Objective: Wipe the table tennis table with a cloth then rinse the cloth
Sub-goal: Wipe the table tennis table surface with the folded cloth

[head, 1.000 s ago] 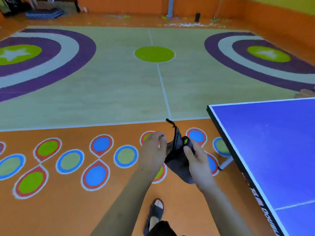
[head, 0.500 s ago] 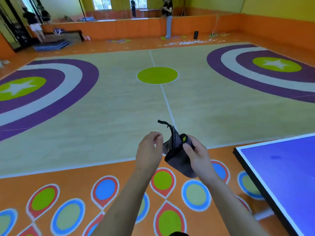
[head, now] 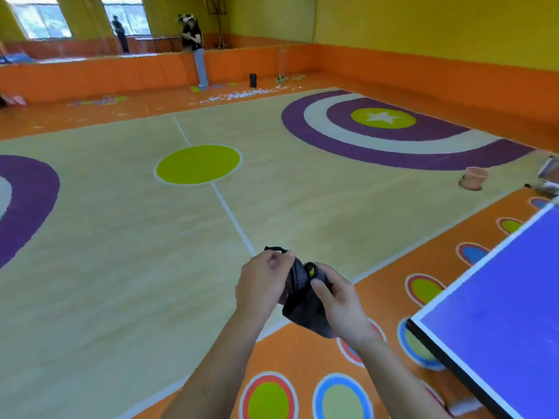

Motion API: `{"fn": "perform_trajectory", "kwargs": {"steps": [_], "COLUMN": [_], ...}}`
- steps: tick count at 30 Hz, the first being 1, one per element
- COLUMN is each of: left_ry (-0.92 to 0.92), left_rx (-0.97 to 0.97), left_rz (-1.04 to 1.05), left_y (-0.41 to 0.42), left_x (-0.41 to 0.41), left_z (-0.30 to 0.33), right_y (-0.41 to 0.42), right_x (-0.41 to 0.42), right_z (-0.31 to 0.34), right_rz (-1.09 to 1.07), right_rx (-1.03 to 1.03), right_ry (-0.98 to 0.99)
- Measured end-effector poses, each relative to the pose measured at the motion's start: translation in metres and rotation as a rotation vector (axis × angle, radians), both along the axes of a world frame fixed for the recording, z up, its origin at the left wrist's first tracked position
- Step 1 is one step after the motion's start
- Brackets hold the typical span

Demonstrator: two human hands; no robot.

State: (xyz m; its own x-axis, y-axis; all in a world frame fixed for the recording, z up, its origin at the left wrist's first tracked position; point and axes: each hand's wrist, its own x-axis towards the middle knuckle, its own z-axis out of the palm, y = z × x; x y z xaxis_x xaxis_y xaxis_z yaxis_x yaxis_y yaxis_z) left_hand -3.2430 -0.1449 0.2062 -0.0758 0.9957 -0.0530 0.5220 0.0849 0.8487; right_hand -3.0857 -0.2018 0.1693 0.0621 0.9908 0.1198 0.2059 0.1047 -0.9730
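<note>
Gripping the dark cloth, left hand and right hand hover left of the table corner.

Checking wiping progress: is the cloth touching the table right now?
No, both hands hold the dark cloth in the air, left of the blue table.

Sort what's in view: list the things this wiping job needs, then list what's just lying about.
For the job:
- dark cloth, held by left hand and right hand
- blue table tennis table

Lying about:
- pink bucket on the floor
- black box by the far wall
- white scraps near it
</note>
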Motion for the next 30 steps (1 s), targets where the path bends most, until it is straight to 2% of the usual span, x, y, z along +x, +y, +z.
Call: {"fn": "perform_trajectory", "kwargs": {"steps": [6, 12, 16, 22, 26, 30], "left_ry": [-0.092, -0.153, -0.115, -0.031, -0.082, -0.096], "left_rx": [-0.061, -0.190, -0.202, -0.179, -0.289, -0.384], "left_rz": [-0.328, -0.684, -0.849, -0.961, -0.965, -1.052], "left_y": [0.101, 0.147, 0.178, 0.240, 0.271, 0.279], "left_x": [0.071, 0.173, 0.251, 0.378, 0.453, 0.521], "left_z": [0.007, -0.023, -0.044, -0.051, -0.043, -0.050], "right_y": [0.050, 0.057, 0.075, 0.136, 0.166, 0.173], "right_x": [0.042, 0.109, 0.165, 0.269, 0.335, 0.383], "right_z": [0.011, -0.008, -0.030, -0.054, -0.052, -0.061], "right_rz": [-0.325, -0.623, -0.778, -0.901, -0.936, -1.045], "right_rx": [-0.033, -0.122, -0.166, -0.175, -0.137, -0.219], "right_ry": [-0.012, -0.002, -0.019, 0.004, -0.006, 0.021]}}
